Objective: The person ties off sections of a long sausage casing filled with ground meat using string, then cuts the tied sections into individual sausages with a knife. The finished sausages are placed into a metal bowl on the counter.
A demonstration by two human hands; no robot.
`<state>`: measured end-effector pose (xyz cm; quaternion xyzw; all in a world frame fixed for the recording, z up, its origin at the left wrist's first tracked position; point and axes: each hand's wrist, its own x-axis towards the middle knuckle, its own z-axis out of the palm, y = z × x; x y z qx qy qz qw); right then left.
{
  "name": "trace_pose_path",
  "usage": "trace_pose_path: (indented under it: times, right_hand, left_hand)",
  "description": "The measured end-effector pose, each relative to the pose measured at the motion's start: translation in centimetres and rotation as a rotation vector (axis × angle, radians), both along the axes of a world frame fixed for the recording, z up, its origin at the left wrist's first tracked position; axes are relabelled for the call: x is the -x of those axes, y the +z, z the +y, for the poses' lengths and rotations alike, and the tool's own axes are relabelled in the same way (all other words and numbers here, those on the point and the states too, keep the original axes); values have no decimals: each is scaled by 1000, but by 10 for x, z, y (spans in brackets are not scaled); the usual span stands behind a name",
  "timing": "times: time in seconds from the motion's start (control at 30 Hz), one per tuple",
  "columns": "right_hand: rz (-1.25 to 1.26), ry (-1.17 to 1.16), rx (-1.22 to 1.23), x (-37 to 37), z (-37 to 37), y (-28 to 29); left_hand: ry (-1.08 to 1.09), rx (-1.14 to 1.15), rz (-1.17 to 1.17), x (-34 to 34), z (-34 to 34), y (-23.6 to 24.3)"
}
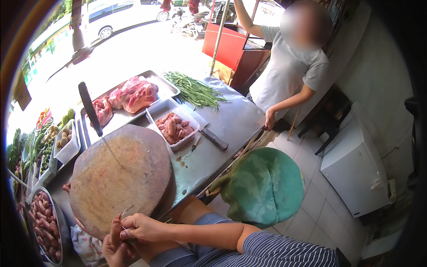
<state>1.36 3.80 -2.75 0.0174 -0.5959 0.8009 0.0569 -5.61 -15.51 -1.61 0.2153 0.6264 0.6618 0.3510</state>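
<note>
At the near edge of a round wooden chopping block (106,182), my two hands meet. My left hand (114,250) is closed around a small reddish sausage (116,224), its tip pointing up. My right hand (144,228) pinches a thin pale string (126,231) against it; the fingers partly hide the grip. A knife (91,109) stands tilted with its blade on the block and its dark handle up. Left of my hands, a metal basin (63,231) holds several sausage links (44,222).
A plastic tub (153,112) of ground-looking meat, a tray with large raw cuts (133,94), a second knife (215,139) and green beans (191,89) lie on the metal table (235,111). A green round seat (267,187) stands right. Another person (289,66) stands at the table's far corner.
</note>
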Motion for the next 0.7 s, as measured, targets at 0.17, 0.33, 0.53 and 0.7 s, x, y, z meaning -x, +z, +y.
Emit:
trace_pose_path:
  times: [0.17, 0.33, 0.53, 0.7]
  right_hand:
    - [-233, 26, 62, -6, 21, 7]
    - [-131, 20, 136, -13, 27, 27]
    - [67, -41, 411, -29, 65, 48]
    - [89, -138, 484, -34, 90, 44]
  left_hand:
    - [514, 73, 675, 131, -63, 76]
    - [794, 53, 1132, 148, -61, 129]
    - [73, 77, 959, 44, 56, 103]
    - [-209, -46, 252, 23, 109, 49]
